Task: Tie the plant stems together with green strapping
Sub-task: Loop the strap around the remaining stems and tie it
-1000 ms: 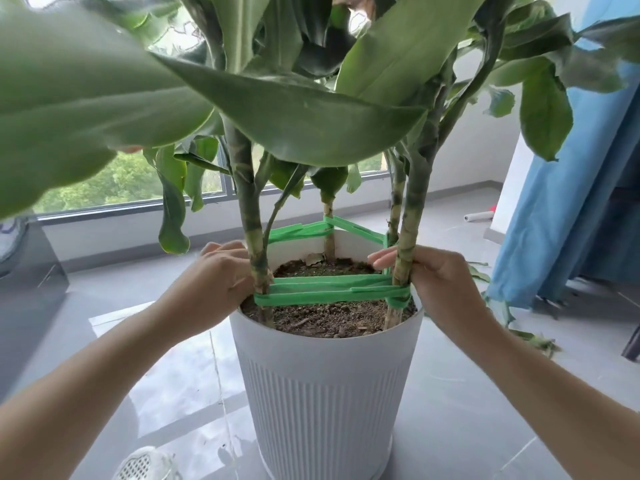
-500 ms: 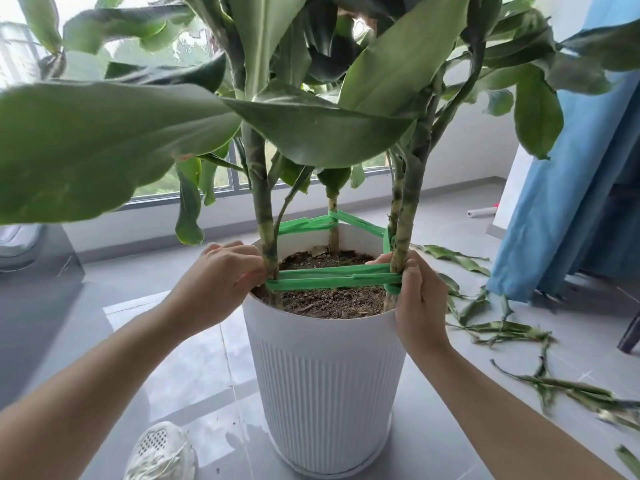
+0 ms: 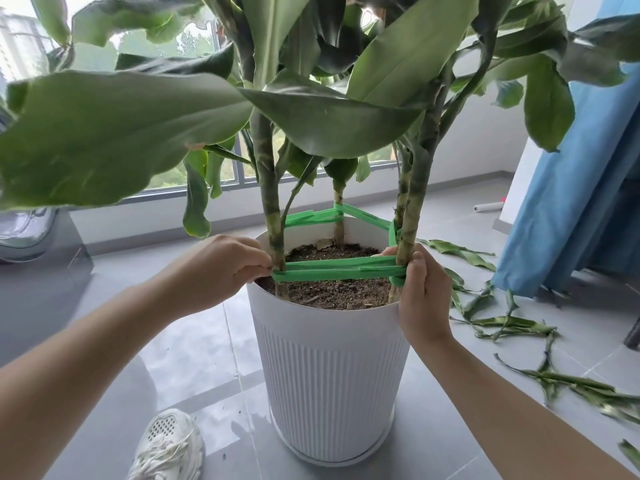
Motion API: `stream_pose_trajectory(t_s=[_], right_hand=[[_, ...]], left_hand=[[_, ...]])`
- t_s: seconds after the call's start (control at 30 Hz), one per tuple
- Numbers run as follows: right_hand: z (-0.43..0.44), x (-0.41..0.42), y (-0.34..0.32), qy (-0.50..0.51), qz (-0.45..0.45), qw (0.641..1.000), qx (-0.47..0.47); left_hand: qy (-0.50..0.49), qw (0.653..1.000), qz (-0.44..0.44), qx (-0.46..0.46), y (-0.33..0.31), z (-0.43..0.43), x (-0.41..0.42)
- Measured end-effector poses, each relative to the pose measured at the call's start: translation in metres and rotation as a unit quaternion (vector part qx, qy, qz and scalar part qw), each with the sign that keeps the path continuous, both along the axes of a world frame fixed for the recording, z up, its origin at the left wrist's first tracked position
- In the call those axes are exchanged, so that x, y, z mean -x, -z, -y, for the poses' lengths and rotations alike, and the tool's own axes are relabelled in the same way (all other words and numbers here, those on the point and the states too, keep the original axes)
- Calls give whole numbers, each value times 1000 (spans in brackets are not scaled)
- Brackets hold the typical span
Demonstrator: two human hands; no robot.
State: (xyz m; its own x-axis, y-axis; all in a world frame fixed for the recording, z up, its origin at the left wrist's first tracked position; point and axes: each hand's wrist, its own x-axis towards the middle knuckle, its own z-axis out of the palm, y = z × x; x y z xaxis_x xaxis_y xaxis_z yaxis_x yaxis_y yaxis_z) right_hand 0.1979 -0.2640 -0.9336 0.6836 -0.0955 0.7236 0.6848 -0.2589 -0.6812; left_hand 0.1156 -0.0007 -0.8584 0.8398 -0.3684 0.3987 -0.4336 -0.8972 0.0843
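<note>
Right, the green strap sits low in the plant, just above the soil, approx level w/ the rim of the pot. Front run: several flat bands side by side, long axis L-to-R, near horizontal, taut btw the left stem and the right stem, w/ the R end looped round the right stem's base. Further back it climbs: one run slants from the left stem up to the back stem, another slants down from there to the right stem. So it makes a triangle round all 3 stems, back corner higher than the front. Stems stand near upright; the right one leans R toward the top.

L hand is just outside the left stem, fingers curled, thumb + fingertips pinching the strap's L end beside the stem. R hand is against the pot rim at the right stem: thumb pointing up, pressed on the strap loop, forefinger hooked round behind the stem. Other fingers are hidden, can't tell.

Pot is white, ribbed, on grey floor tiles. White shoe is near its L side. Cut leaves lie strewn on the floor to the R, w/ a blue curtain beyond. Window is behind the plant.
</note>
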Motion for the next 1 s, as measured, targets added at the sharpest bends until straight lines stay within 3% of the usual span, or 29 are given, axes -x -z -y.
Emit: stream_pose_trajectory(t_s=[0.13, 0.5, 1.0], right_hand=[[-1, 1, -1, 5, 3, 1000, 3], [-2, 3, -3, 20, 8, 1000, -2], [-3, -3, 0, 12, 4, 1000, -13]], left_hand=[[-7, 1000, -5, 23, 1, 4, 8], [-42, 993, 102, 39, 19, 28, 24], [-165, 973, 106, 125, 36, 58, 23]])
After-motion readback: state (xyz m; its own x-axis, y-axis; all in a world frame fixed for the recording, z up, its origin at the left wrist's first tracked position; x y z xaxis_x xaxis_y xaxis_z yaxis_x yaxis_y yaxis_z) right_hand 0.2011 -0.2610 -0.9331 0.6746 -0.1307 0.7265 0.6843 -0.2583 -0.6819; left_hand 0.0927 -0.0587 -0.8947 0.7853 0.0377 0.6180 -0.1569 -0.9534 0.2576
